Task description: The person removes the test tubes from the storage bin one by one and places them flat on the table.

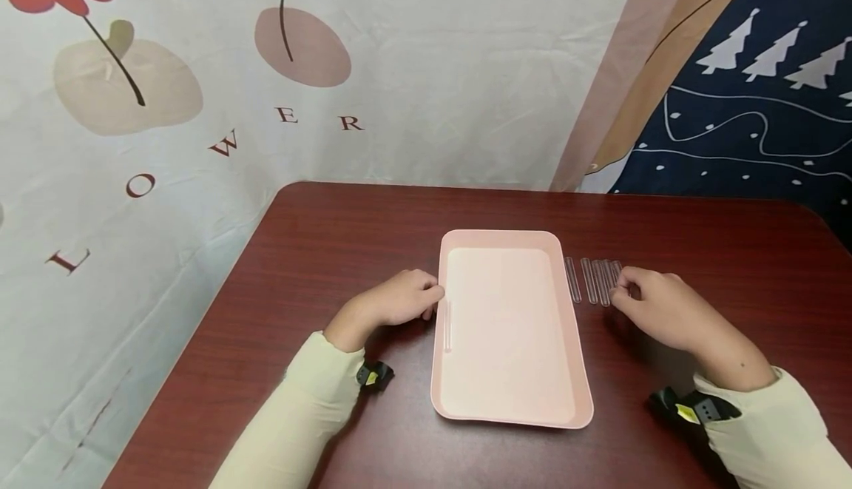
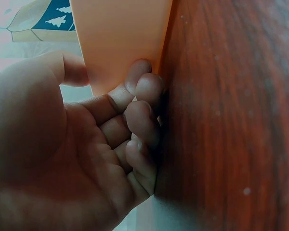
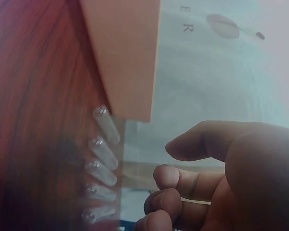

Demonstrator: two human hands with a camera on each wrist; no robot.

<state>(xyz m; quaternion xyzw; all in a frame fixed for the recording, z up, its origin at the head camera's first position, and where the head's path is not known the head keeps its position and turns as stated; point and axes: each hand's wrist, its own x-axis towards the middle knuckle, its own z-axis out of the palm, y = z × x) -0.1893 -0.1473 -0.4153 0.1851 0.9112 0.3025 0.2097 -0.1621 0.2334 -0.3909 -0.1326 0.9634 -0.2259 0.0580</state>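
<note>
The pink tray (image 1: 512, 400) is being steadied on the tabletop (image 1: 346, 252) by the left hand (image 1: 393, 300), whose curled fingers (image 2: 142, 103) are being pressed against the tray's left edge without anything being clasped. One clear tube (image 1: 447, 326) is lying inside the tray along its left wall. A row of clear tubes (image 1: 594, 280) is lying just right of the tray, and the right hand (image 1: 655, 308) is being held at the far end of that row, fingers loosely bent, with nothing being gripped.

Trouble is being invited here, as a judgement: the tubes are round and smooth and are lying close together, so a neighbour could be nudged and sent rolling across the tabletop while one is being picked. A tube could also be let slip from a light pinch. The tray could be shoved sideways if the left hand is pressed too hard.

Much is being hidden. The exact number of tubes is being left uncertain, the rightmost ones being masked by the right fingertips (image 1: 619, 293) in the head view. Whether a tube is actually being touched cannot be told. Both wrist views are being blurred at close range.
</note>
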